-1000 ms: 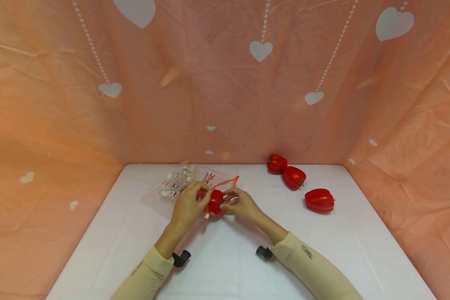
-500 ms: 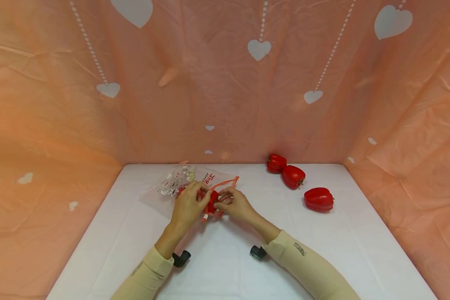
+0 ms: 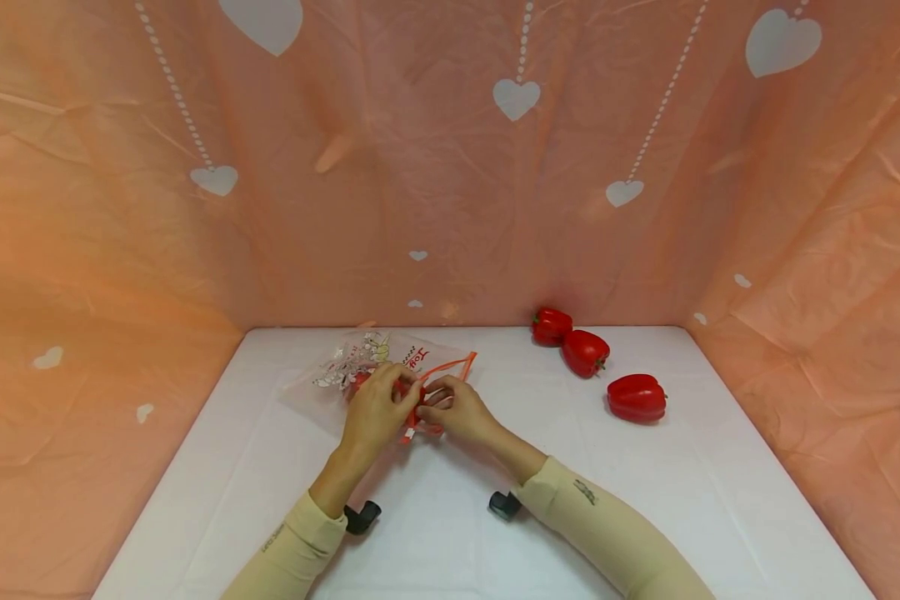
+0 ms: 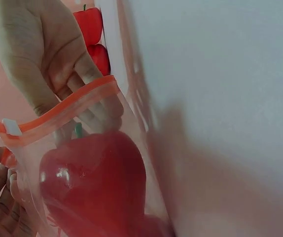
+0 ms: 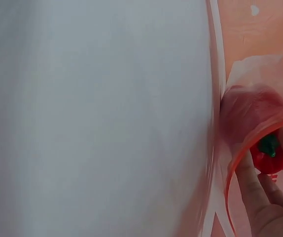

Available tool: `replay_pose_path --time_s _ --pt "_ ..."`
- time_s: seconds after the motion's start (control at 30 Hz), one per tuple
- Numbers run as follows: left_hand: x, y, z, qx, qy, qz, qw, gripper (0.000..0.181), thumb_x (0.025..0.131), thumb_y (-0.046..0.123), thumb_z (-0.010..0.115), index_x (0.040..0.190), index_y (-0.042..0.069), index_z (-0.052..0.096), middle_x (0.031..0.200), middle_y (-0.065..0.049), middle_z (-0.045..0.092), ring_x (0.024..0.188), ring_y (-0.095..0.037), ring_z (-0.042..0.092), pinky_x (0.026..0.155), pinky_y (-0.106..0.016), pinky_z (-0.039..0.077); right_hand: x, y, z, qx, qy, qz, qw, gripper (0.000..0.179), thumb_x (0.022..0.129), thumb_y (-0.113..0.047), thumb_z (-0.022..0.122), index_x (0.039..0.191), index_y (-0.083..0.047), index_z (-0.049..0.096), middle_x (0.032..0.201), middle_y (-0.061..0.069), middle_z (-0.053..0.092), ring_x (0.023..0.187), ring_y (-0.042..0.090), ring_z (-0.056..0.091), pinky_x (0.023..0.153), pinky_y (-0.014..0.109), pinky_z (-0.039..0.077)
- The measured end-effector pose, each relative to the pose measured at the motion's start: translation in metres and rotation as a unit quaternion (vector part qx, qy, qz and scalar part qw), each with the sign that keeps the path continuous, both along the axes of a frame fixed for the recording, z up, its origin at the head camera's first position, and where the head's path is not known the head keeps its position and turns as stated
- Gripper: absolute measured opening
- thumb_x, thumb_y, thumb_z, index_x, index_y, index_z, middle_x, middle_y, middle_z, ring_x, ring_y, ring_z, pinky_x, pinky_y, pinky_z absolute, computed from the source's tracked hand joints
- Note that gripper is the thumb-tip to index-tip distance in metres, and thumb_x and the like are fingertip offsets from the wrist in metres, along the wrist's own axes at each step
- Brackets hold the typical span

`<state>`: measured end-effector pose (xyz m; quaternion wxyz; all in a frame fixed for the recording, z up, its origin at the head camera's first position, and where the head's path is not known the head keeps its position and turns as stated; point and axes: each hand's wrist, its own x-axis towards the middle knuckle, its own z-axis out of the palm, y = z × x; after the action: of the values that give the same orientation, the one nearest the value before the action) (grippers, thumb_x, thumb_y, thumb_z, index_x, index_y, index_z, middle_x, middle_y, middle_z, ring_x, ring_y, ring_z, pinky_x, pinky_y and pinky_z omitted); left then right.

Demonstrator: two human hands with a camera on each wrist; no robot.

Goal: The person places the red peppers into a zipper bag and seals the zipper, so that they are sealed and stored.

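Note:
A clear zip bag (image 3: pixel 345 362) with printed figures and an orange zip edge lies on the table in the head view. My left hand (image 3: pixel 375 404) pinches the bag's edge near its mouth. My right hand (image 3: pixel 456 408) reaches in at the mouth, thumb and fingers around the stem end of a red bell pepper (image 5: pixel 267 165). In the left wrist view that bell pepper (image 4: pixel 97 177) shows through the film, green stem toward the orange zip. A white slider (image 4: pixel 12 127) sits at one end of the zip. More red inside the bag shows beside my left hand.
Three more red bell peppers lie to the right: one at the back (image 3: pixel 552 327), one touching it (image 3: pixel 585 353) and one nearer (image 3: pixel 637 398). A white cloth covers the table (image 3: pixel 435 533). Orange curtains (image 3: pixel 450 183) with hearts enclose the back and sides.
My right hand has moved left, pushing the bell pepper through the bag's mouth; it is now mostly hidden in the head view. My left hand has stayed at the bag's edge.

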<state>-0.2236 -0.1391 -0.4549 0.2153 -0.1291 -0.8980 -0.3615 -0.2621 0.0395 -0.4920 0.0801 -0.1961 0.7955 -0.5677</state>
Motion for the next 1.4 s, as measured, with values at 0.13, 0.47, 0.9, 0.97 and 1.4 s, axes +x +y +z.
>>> replay_pose_path --time_s 0.13,0.47,0.9,0.97,1.4 --pt "0.0 0.0 0.0 0.002 0.002 -0.002 1.0 0.006 0.099 0.018 0.078 0.1 0.013 0.075 0.092 -0.001 0.064 0.069 -0.012 0.053 0.061 -0.032 0.046 0.001 -0.001 0.001 -0.013 -0.023 0.005 0.9996 0.037 0.094 -0.007 0.081 0.122 0.009 0.063 0.104 0.021 0.075 0.087 0.024 0.076 0.073 0.031 0.061" --pt "-0.001 0.0 -0.003 0.008 -0.001 -0.002 1.0 0.007 0.099 0.018 0.078 0.101 0.012 0.075 0.091 0.0 0.063 0.069 -0.012 0.053 0.059 -0.03 0.045 0.003 0.008 0.001 0.028 -0.019 -0.008 0.9994 0.039 0.095 -0.011 0.081 0.124 0.01 0.066 0.105 0.016 0.078 0.089 0.021 0.077 0.073 0.027 0.06" --pt "0.0 -0.001 -0.002 0.008 -0.004 0.001 1.0 0.01 0.097 0.018 0.081 0.101 0.01 0.075 0.093 -0.003 0.066 0.072 -0.014 0.055 0.063 -0.031 0.046 0.009 0.027 0.007 0.048 -0.013 -0.009 0.9987 0.037 0.095 -0.012 0.081 0.126 0.005 0.071 0.104 0.012 0.078 0.092 0.02 0.075 0.075 0.026 0.057" --pt "0.0 -0.001 -0.002 0.008 -0.004 0.0 1.0 0.012 0.097 0.018 0.081 0.102 0.009 0.075 0.093 -0.003 0.066 0.072 -0.014 0.054 0.063 -0.03 0.046 0.011 0.031 0.008 0.052 -0.007 -0.009 0.9986 0.037 0.095 -0.012 0.081 0.126 0.005 0.071 0.105 0.012 0.077 0.094 0.022 0.075 0.076 0.027 0.058" --pt "0.0 0.0 -0.001 0.005 0.005 -0.003 1.0 0.01 0.097 0.017 0.081 0.1 0.01 0.075 0.092 -0.003 0.066 0.073 -0.015 0.056 0.065 -0.031 0.047 0.021 0.064 0.015 0.071 0.026 -0.009 0.9971 0.041 0.095 -0.013 0.082 0.129 0.007 0.069 0.115 0.02 0.075 0.101 0.027 0.076 0.086 0.033 0.061"
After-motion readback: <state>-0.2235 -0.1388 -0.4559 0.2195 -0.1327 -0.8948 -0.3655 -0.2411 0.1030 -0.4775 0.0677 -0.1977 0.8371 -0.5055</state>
